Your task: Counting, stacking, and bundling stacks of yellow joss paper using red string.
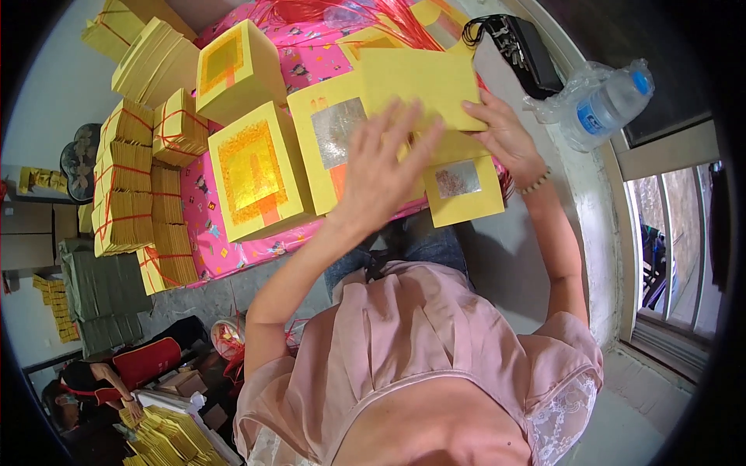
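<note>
Near the frame's upper centre, your right hand grips the yellow paper at its right edge; your left hand, blurred, spreads its fingers over the lower left, contact unclear. The paper should handle light, flexible, easily creased; hold its edges. Upper right, 1 bottle bears a printed blue label.

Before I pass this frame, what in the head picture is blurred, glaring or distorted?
Head view: the left hand is smeared at its fingers, while the right hand on the yellow paper looks sharper; head view: glare shows on the silver foil square left of the blurred hand; head view: straight edges such as the window frame bow near the rim, and the corners go black.
</note>
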Demonstrator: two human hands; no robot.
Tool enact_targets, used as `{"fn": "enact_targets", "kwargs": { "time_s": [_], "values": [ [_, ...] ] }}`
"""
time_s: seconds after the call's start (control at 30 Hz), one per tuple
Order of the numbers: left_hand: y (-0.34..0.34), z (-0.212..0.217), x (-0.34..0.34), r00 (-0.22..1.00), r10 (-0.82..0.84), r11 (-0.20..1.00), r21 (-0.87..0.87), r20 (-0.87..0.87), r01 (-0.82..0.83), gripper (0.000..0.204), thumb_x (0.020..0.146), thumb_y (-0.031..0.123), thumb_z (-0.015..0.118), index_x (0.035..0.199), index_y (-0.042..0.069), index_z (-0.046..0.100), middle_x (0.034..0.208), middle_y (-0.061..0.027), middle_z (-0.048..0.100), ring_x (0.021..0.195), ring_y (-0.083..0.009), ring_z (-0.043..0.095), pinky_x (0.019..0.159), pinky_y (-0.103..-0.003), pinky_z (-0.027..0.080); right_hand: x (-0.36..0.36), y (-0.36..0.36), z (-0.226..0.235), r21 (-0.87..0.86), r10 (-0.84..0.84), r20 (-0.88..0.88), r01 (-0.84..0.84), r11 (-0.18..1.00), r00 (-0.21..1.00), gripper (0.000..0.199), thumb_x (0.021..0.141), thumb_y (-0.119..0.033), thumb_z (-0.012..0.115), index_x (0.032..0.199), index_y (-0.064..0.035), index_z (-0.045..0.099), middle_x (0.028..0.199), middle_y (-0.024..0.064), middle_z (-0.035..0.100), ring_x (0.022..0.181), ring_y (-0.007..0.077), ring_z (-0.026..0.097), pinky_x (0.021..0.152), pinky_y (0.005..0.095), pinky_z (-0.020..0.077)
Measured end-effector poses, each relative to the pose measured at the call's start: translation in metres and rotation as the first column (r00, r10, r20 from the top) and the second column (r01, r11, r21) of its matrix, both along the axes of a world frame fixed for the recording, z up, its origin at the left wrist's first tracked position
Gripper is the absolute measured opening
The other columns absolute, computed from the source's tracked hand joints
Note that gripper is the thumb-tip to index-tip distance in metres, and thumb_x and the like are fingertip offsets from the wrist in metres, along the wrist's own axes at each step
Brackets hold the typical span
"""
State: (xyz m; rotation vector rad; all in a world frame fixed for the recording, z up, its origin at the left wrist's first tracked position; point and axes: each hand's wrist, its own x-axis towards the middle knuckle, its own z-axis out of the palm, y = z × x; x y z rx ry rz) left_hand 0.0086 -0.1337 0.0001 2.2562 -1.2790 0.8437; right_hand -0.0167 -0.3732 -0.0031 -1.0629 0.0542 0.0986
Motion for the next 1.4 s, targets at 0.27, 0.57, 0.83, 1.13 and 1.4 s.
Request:
{"fn": "enact_targets", "kwargs": {
  "time_s": [0.27, 0.57, 0.83, 1.13, 1.4],
  "values": [
    [0.010, -0.103, -0.080, -0.076, -0.051, 0.984, -0.063, -0.996, 0.164, 0.031, 0.088, 0.031, 0.070, 0.102, 0.004, 0.064, 0.105, -0.0052, 0.063, 0.086, -0.0124, 0.062, 0.068, -0.027, 0.050, -0.077, -0.063, -0.026, -0.008, -0.294, -0.015, 0.294, 0.956, 0.956, 0.047, 0.098, -0.012, 0.049, 0.141, 0.0005, 0.037, 0.136, 0.0127, 0.053, 0.121, 0.0205, 0.056, 0.099, 0.0344, 0.0480],
    [-0.020, -0.191, -0.087, -0.810, -0.296, 0.930, -0.346, -0.506, -0.123, 0.056, 0.089, 0.033, 0.070, 0.136, 0.011, 0.050, 0.122, -0.0043, 0.061, 0.093, -0.0095, 0.062, 0.079, -0.024, 0.050, -0.116, -0.067, -0.056, 0.160, -0.350, -0.083, 0.359, 0.920, 0.933, 0.046, 0.094, -0.013, 0.055, 0.136, 0.0006, 0.044, 0.126, 0.0101, 0.059, 0.110, 0.0175, 0.061, 0.091, 0.0316, 0.0509],
    [-0.042, -0.174, -0.106, -0.040, -0.454, 0.869, -0.452, -0.890, 0.203, 0.056, 0.085, 0.009, 0.069, 0.137, 0.008, 0.048, 0.130, -0.0068, 0.057, 0.101, -0.0136, 0.057, 0.081, -0.025, 0.050, -0.124, -0.068, -0.050, 0.190, -0.341, -0.061, 0.346, 0.919, 0.938, 0.048, 0.097, -0.012, 0.049, 0.142, 0.0012, 0.036, 0.131, 0.0124, 0.057, 0.113, 0.0210, 0.060, 0.092, 0.0344, 0.0521],
    [-0.081, -0.137, -0.081, 0.727, -0.265, 0.964, -0.192, -0.633, 0.184, 0.072, 0.075, 0.004, 0.067, 0.140, 0.000, 0.036, 0.140, -0.0304, 0.029, 0.125, -0.0500, 0.033, 0.102, -0.054, 0.035, -0.114, -0.061, -0.020, 0.098, -0.323, 0.035, 0.319, 0.943, 0.946, 0.054, 0.095, -0.013, 0.052, 0.143, 0.0033, 0.033, 0.136, 0.0136, 0.053, 0.118, 0.0203, 0.057, 0.099, 0.0334, 0.0477],
    [-0.108, -0.142, -0.052, 0.848, -0.017, 1.000, -0.024, -0.529, 0.005, 0.076, 0.075, 0.010, 0.070, 0.140, -0.004, 0.033, 0.142, -0.0292, 0.029, 0.129, -0.0480, 0.030, 0.106, -0.056, 0.029, -0.089, -0.062, -0.030, -0.058, -0.288, 0.077, 0.293, 0.954, 0.954, 0.051, 0.094, -0.017, 0.057, 0.138, 0.0014, 0.039, 0.129, 0.0123, 0.057, 0.114, 0.0186, 0.059, 0.096, 0.0306, 0.0477]
  ]
}}
